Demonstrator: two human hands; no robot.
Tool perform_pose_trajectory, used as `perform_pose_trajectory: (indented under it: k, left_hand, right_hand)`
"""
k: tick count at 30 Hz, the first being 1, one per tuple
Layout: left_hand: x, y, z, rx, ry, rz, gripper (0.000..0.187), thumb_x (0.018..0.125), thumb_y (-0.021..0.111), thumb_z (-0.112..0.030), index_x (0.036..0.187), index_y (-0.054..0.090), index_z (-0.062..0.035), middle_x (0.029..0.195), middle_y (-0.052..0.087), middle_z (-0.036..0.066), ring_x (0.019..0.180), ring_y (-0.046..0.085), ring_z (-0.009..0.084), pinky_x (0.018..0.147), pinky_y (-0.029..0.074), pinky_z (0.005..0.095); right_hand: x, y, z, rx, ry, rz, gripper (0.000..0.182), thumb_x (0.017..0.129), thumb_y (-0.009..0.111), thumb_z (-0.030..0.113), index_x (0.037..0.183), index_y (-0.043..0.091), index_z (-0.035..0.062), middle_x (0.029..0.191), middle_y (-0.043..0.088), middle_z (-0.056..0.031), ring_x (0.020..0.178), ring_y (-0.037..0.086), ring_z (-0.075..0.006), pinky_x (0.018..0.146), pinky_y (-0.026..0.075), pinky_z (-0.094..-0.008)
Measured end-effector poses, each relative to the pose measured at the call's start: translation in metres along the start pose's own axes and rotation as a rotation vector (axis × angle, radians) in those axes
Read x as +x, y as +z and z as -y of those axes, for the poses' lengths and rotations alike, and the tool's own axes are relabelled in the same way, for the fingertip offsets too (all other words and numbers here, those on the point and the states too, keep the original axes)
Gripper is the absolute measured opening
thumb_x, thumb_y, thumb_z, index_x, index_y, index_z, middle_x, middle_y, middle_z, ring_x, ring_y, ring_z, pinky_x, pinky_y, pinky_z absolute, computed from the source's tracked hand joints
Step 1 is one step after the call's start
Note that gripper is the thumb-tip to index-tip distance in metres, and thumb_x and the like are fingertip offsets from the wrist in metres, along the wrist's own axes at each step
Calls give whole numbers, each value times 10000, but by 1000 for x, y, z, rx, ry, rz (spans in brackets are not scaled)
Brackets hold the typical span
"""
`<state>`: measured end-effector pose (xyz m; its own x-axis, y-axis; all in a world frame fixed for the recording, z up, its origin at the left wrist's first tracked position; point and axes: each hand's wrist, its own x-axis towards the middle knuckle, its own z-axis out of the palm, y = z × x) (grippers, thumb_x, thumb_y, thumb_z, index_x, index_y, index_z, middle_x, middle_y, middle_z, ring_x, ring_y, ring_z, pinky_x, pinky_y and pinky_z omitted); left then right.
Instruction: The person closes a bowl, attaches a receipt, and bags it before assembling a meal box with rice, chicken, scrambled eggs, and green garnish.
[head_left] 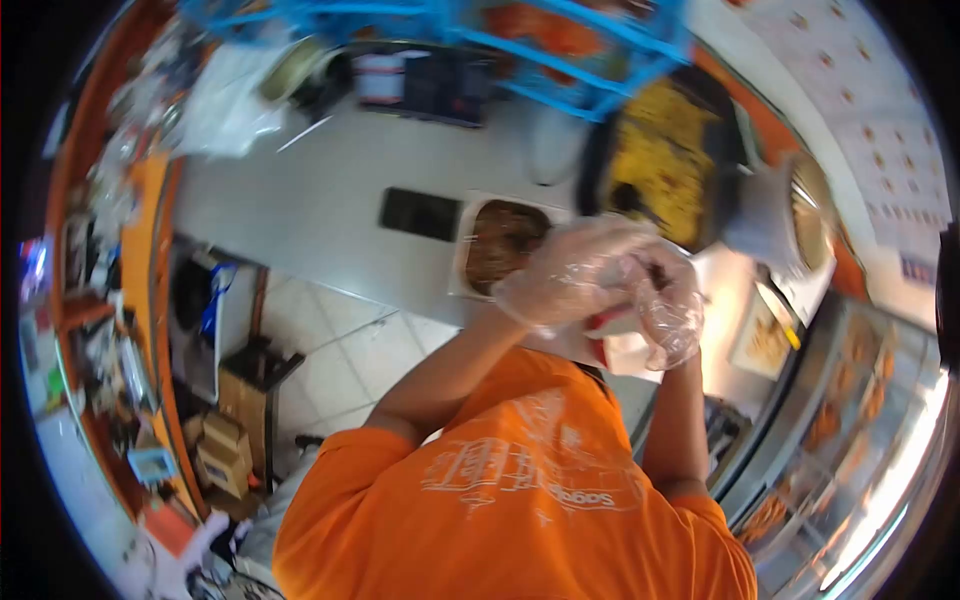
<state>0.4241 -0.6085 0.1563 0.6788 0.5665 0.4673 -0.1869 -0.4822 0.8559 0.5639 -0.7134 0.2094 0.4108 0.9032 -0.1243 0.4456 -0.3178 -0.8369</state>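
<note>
Both hands wear clear plastic gloves and meet above the counter, right of a white-rimmed tray of brown food (503,246). My left hand (580,268) is closed, its fingers reaching over to my right hand (668,308). Curled fingers show on my right hand, with a small dark reddish bit between the hands, too blurred to name. Beneath them is a red and white item (620,335), partly covered. A black phone-like slab (420,214) lies left of the tray. Behind the hands stands a large black pan of yellow food (665,150) with a dark utensil in it.
Blue crates (590,60) line the back of the grey counter (290,200). At the right are a white bucket (775,215), a yellow-handled knife (782,315), a board with food scraps (765,340) and a glass display case (850,430). Shelves stand at the left.
</note>
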Motion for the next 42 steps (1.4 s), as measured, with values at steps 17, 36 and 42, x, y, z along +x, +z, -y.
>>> perform_pose_trajectory:
  k: [17,36,42]
  left_hand:
    - [93,236,-26,-197,-490,37,502,789,804,-13,1242,592,-67,1133,634,40,822,560,64,788,503,227]
    - [166,282,18,-186,-583,-42,519,831,774,-33,1300,553,-23,1130,638,52,919,610,97,839,529,253]
    - [180,293,11,1,-453,55,575,792,788,15,1310,544,-33,1161,633,64,835,580,96,805,513,259]
  right_hand:
    - [141,-444,-350,284,273,-388,748,821,776,392,1390,514,-18,1345,594,-164,1193,590,-247,1037,435,-362]
    - [-165,-285,-304,-560,-179,186,402,714,715,154,1114,748,184,847,634,-54,790,581,-238,699,449,-409]
    - [-70,-341,-262,-102,15,436,241,866,715,245,1050,741,92,877,700,-96,798,648,-203,728,516,-369]
